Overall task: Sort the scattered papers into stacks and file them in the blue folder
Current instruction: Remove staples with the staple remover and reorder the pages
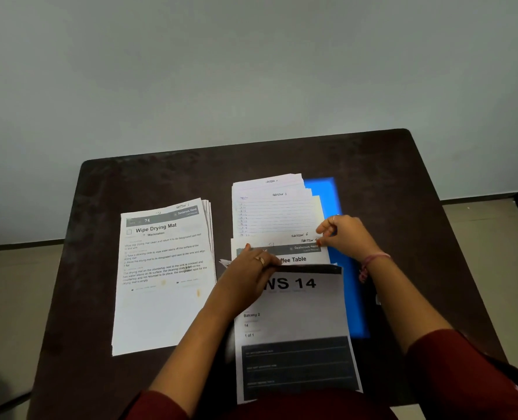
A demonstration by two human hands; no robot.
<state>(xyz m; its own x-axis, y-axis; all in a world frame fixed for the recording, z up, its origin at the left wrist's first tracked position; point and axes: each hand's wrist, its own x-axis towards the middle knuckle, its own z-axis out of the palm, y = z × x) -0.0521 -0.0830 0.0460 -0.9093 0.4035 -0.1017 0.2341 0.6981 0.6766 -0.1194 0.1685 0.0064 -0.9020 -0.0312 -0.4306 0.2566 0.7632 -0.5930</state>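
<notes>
— Where are the papers lying right now?

— Two lots are sitting on the dark worktop (372, 165). On the left a squared stack (163, 277) is lying flat, its top sheet headed "Wipe Drying Mat". To the right, a fanned pile of sheets (274, 213) is lying over the blue folder (331, 201), which is showing only as a strip along the pile's right edge and down towards the near side.

— And what are the hands doing?

— The left hand (251, 274) is lying across the right pile, fingers curled over the top edge of a sheet marked "WS 14" (297, 316). It is gripping that sheet, as far as I am seeing it. A ring is showing on one finger.

— The right one?

— The right hand (347, 234) is pinching the right edge of a sheet headed "…ffee Table" (294, 258), thumb and forefinger closing on the corner near the "Section" notes. The other fingers are curling loosely above it. A pink band is sitting on that wrist.

— How are those sheets lying?

— The "WS 14" sheet is overlapping the lower part of the "…ffee Table" sheet and running down to the near edge of the worktop, towards the person's dark red sleeves. The lined sheets marked "Section 1" are lying farther back in the same pile.
</notes>
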